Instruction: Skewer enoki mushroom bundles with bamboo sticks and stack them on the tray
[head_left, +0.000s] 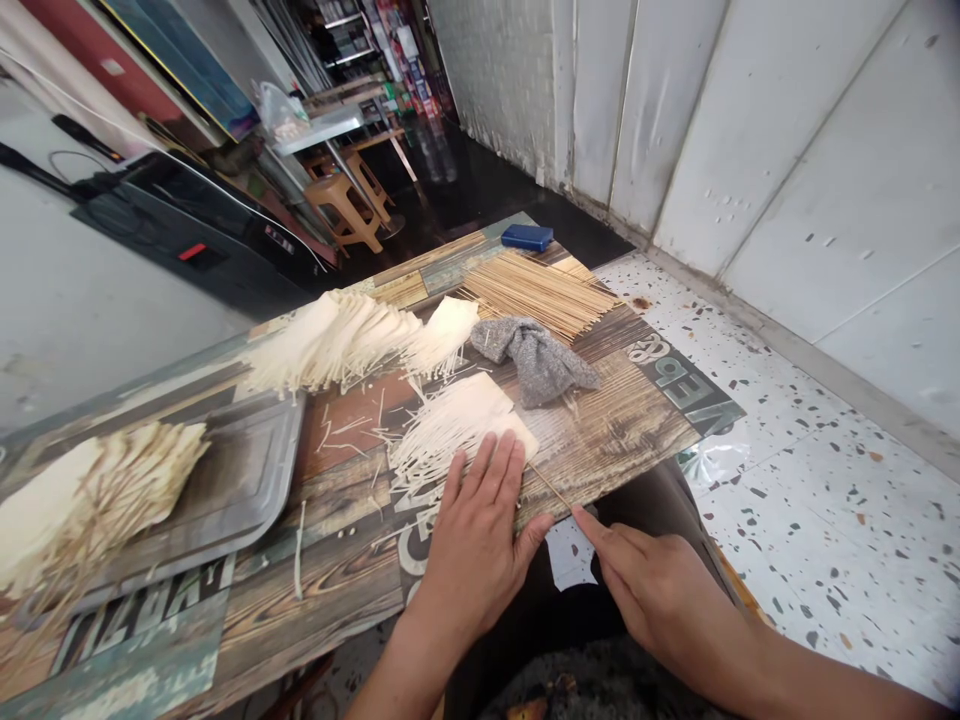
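Note:
My left hand (484, 515) lies flat with outstretched fingers on a cream-coloured bunch of enoki mushrooms (457, 420), pressing it to the table. In my right hand (660, 590), at the table's front edge, the fingers pinch a thin wooden skewer (551, 485). The skewer's far end meets the base of the bunch beside my left fingers; how deep it goes in is hidden. Behind lies a smaller flat piece of enoki (448, 328), next to a row of overlapping slices (337, 335). A grey cloth (532, 358) sits crumpled just beyond the bunch.
Bamboo skewers (536, 290) lie in a pile at the far right, near a blue box (527, 237). On the left, a grey tray (262, 490) bears skewered enoki (112, 490). Loose strands are scattered over the wood-patterned table (337, 580). A white wall (750, 130) stands at right.

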